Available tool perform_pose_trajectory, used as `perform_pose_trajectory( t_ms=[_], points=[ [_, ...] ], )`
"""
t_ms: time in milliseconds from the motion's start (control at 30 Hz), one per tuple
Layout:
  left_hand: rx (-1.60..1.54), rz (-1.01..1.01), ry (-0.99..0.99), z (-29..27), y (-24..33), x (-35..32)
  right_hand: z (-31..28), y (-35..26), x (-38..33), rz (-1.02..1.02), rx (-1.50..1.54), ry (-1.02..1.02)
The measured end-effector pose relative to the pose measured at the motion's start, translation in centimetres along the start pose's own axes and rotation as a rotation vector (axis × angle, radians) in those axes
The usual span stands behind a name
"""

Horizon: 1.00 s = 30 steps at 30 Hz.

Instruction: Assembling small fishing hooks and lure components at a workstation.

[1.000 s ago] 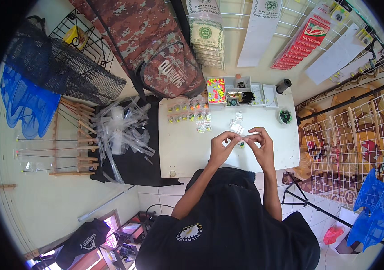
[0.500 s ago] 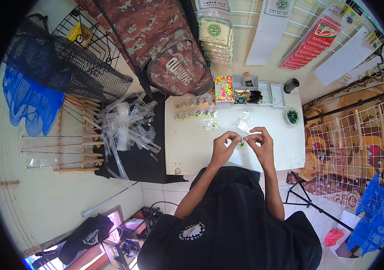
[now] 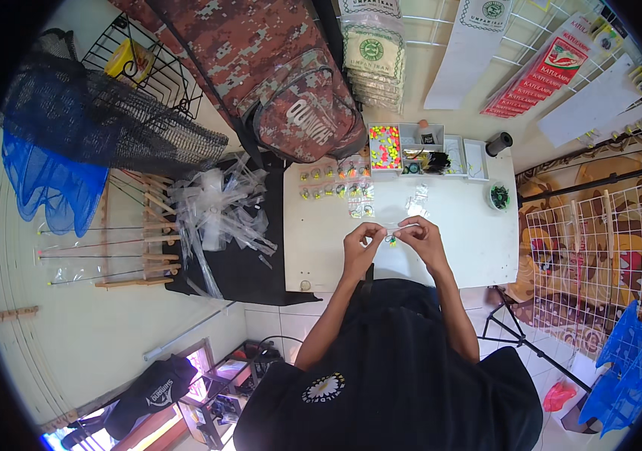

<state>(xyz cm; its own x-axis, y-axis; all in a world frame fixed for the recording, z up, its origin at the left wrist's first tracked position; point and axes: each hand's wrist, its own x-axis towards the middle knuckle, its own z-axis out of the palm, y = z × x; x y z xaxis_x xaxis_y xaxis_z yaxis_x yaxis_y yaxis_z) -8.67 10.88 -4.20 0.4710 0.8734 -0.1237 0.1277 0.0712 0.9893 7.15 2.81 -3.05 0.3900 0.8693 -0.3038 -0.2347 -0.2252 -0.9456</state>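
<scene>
While a small clear packet [image 3: 398, 228] is being held up just above the white table [image 3: 479, 259], it is being pinched at its two ends: the left hand [image 3: 361, 242] is closed on the left end and the right hand [image 3: 418, 235] on the right, thumb and fingertips pressed together on both. Something small and greenish is being seen just under the packet between the hands, but it is too small for its kind to be told. The packet is being kept in front of the body, near the table's near edge and well apart from the rows of small filled packets [image 3: 336, 183] that are lying further back.

The step in hand is judged to be the closing or filling of this packet. For it to be done well, the film is best being kept taut between the two pinches, level, and low over the table, so that anything dropped is being caught by the tabletop rather than the floor. The grip is best being held at the very edges, since thin plastic is likely to crease or slip. The compartment box of bright beads [image 3: 385, 146] and the small dark bowl [image 3: 498, 196] are being left within reach, clear of the elbows. The loose clear bags [image 3: 219, 214] on the black cloth at the left are being kept apart from the finished rows.
</scene>
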Motion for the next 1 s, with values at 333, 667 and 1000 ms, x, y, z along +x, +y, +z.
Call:
perform_pose_trajectory(
  t_ms=[333,667,1000],
  points=[
    [-0.128,-0.231,0.209,-3.1,-4.9,1.4,5.0,6.9,6.2,0.020,-0.138,-0.116],
    [0.259,-0.192,0.415,-7.0,-11.7,5.3,6.2,11.4,8.8,-0.045,-0.326,-0.003],
    [0.636,-0.024,0.312,-6.3,-11.9,5.0,-0.2,14.6,5.4,0.163,-0.251,0.102]
  ],
)
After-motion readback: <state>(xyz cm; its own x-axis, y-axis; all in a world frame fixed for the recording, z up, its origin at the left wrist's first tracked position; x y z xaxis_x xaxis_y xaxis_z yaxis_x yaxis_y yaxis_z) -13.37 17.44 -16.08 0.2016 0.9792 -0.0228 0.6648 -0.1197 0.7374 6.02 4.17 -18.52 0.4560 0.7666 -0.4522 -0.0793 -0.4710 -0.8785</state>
